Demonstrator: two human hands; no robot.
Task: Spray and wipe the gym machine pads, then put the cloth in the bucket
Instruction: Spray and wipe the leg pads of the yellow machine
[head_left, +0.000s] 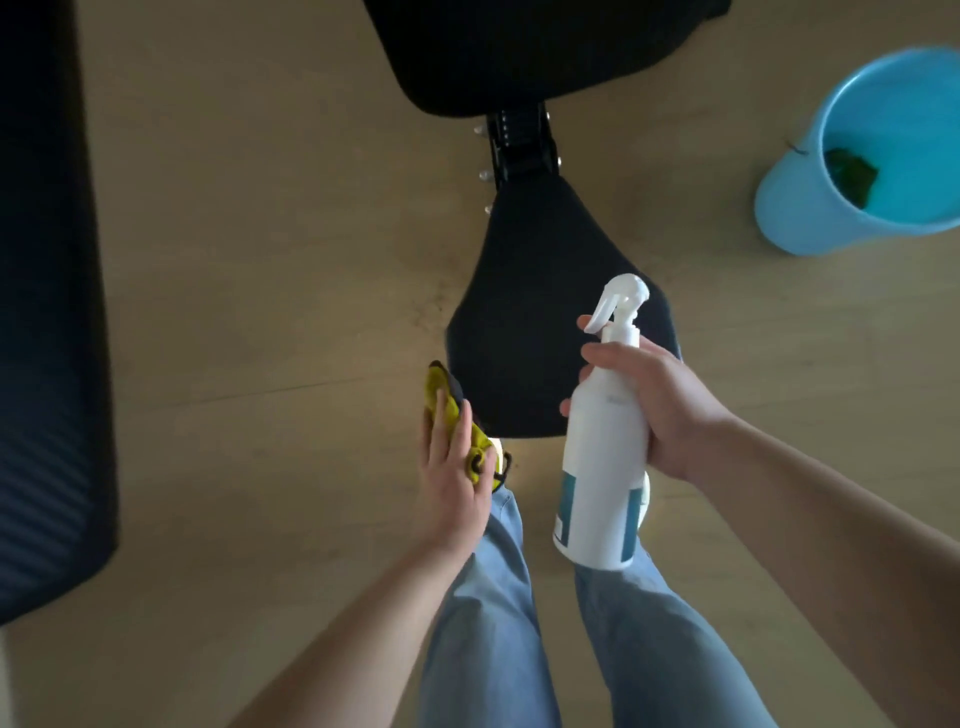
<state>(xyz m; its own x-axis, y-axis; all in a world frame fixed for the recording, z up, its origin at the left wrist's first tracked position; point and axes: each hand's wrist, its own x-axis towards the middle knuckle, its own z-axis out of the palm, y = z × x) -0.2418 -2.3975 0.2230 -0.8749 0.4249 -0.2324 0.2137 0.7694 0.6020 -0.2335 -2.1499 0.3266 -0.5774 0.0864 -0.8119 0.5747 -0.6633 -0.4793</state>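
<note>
1. The person wears light blue jeans (483, 623) on both legs.
2. The jeans are loose, with soft folds.
3. The arms are bare down to the left hand (452, 483) and the right hand (670, 405).
4. A pale shoe (497, 451) shows past the left leg.

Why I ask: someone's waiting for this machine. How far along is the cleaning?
Done: cannot tell. In hand: right hand holds the spray bottle over the seat pad; left hand holds the yellow cloth at its edge. Left: cloth not yet in the blue bucket.
</note>
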